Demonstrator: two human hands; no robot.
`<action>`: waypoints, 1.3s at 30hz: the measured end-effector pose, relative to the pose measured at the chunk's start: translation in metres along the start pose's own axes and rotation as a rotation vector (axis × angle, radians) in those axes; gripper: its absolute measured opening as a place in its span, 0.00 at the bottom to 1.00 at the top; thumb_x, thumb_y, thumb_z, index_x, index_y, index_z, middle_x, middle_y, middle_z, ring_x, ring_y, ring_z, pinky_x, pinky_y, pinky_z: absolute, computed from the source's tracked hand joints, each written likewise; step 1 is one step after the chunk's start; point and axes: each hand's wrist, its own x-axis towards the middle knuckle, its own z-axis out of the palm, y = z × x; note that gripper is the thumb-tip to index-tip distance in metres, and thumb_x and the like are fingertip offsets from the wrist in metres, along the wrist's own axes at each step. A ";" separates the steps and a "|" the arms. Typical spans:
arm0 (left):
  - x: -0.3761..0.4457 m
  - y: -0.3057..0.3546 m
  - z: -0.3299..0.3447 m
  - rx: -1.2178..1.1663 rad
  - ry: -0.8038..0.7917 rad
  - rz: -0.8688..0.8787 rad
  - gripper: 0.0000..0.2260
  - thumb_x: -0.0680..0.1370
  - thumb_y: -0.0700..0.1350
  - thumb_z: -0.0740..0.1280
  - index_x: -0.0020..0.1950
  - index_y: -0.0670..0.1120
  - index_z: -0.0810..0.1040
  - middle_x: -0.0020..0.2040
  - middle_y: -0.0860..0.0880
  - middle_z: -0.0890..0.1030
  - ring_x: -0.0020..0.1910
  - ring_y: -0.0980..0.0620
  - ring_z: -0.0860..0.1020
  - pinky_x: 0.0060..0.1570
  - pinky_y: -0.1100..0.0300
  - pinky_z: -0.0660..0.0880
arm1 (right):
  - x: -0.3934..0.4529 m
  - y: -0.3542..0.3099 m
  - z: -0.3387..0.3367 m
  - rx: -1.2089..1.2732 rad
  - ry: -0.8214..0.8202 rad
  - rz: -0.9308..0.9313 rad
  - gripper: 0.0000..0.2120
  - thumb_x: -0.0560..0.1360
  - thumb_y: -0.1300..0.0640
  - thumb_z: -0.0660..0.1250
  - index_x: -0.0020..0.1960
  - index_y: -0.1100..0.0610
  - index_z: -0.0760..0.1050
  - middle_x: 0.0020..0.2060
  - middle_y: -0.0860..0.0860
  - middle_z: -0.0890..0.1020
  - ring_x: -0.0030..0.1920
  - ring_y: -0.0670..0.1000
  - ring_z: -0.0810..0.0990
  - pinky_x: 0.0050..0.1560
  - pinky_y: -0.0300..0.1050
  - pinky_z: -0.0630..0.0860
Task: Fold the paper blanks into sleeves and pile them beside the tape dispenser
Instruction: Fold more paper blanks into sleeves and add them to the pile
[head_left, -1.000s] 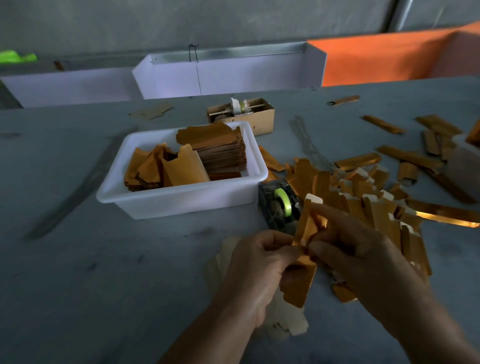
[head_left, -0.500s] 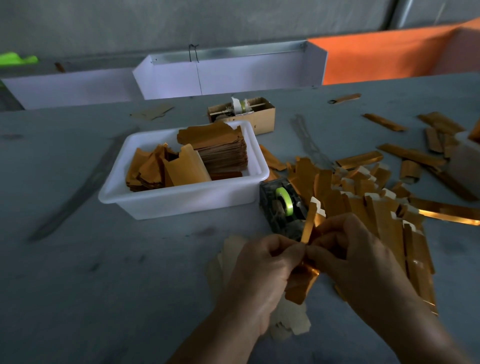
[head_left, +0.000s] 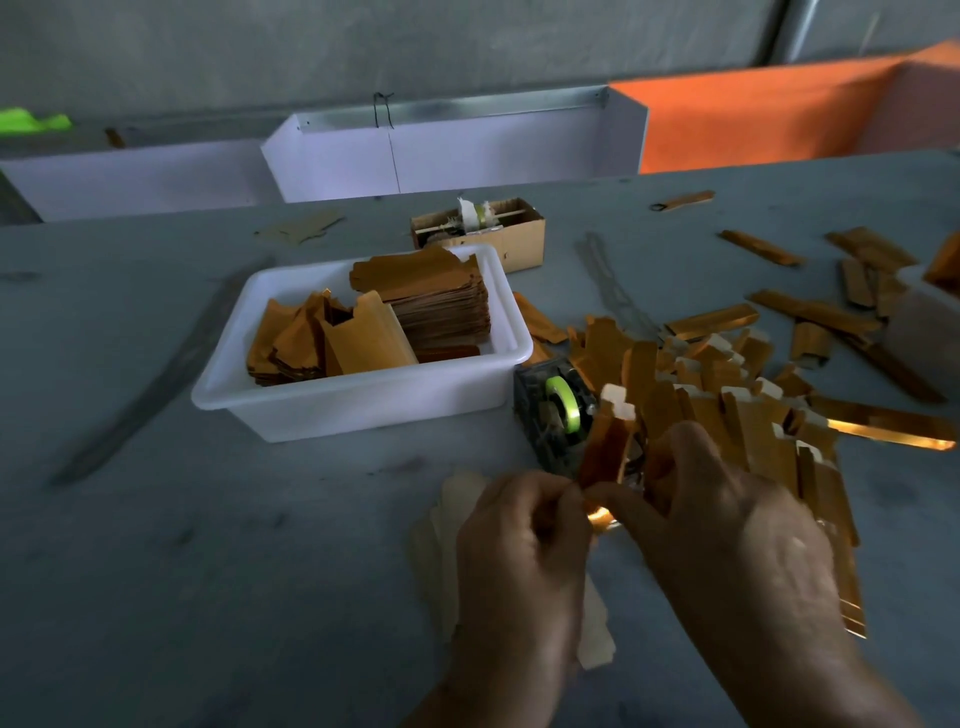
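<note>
While one tape dispenser (head_left: 555, 415) waits, left hand (head_left: 519, 551) and right hand (head_left: 727, 540) pinch one blank (head_left: 605, 452).

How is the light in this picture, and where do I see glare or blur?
Head view: dim overall; bright glare on the gold strip at right and under the left hand; both that and the right hand are slightly blurred around the folded blank; the wide lens bends the table edge.

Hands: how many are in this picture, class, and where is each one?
2. The left hand and right hand meet low in the picture, both pinching one paper blank just in front of the tape dispenser.
</note>
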 end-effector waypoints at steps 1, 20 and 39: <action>0.002 0.001 -0.003 -0.040 -0.012 -0.036 0.06 0.76 0.40 0.69 0.39 0.48 0.80 0.36 0.48 0.83 0.36 0.49 0.82 0.39 0.49 0.80 | 0.000 0.002 0.000 0.014 0.014 0.000 0.23 0.63 0.29 0.56 0.45 0.46 0.61 0.29 0.44 0.72 0.27 0.41 0.71 0.26 0.36 0.66; 0.040 -0.032 -0.068 0.894 -0.230 -0.205 0.20 0.76 0.63 0.61 0.55 0.48 0.73 0.54 0.48 0.76 0.56 0.47 0.75 0.53 0.54 0.73 | 0.031 0.052 -0.007 0.227 0.296 0.240 0.16 0.77 0.53 0.62 0.64 0.52 0.70 0.58 0.59 0.72 0.52 0.58 0.74 0.42 0.51 0.75; 0.049 -0.043 -0.066 -0.121 -0.135 -0.559 0.05 0.70 0.41 0.75 0.41 0.42 0.80 0.35 0.47 0.81 0.36 0.50 0.76 0.39 0.56 0.72 | -0.014 0.006 0.070 0.471 -0.296 0.088 0.14 0.73 0.45 0.66 0.57 0.40 0.69 0.47 0.41 0.81 0.48 0.41 0.78 0.43 0.29 0.72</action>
